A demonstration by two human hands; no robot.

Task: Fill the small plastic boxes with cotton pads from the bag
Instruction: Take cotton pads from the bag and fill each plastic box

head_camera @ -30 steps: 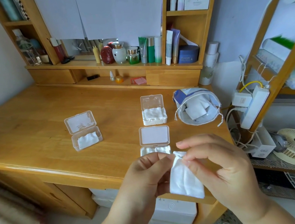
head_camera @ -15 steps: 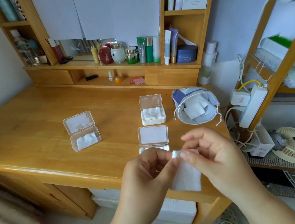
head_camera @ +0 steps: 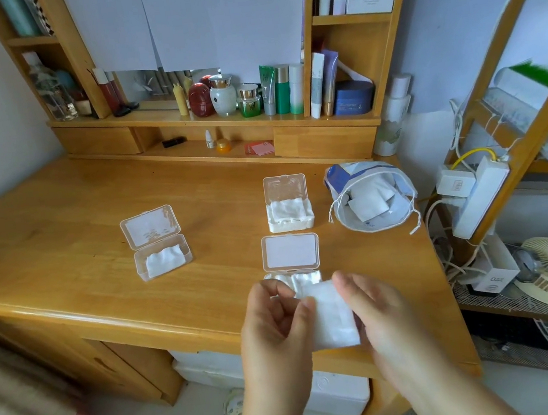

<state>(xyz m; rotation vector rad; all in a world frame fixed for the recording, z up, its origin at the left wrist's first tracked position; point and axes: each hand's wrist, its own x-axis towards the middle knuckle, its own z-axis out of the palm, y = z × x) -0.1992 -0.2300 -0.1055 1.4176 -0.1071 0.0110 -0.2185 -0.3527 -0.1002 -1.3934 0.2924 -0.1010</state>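
Currently, both hands are raised over the desk [head_camera: 62, 240] front edge. The left hand [head_camera: 273, 324] and right hand [head_camera: 379, 318] each pinch 1 white cotton pad [head_camera: 332, 317], held just in front of the nearest box [head_camera: 292, 267], whose lid stands open. The pad's long axis runs from upper left to lower right. The open bag [head_camera: 372, 202] lies at the right, mouth toward the camera. No lettering is legible.

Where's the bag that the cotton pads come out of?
In the head view the bag lies open on the right side of the desk, just right of the far plastic box and left of the white power strip.
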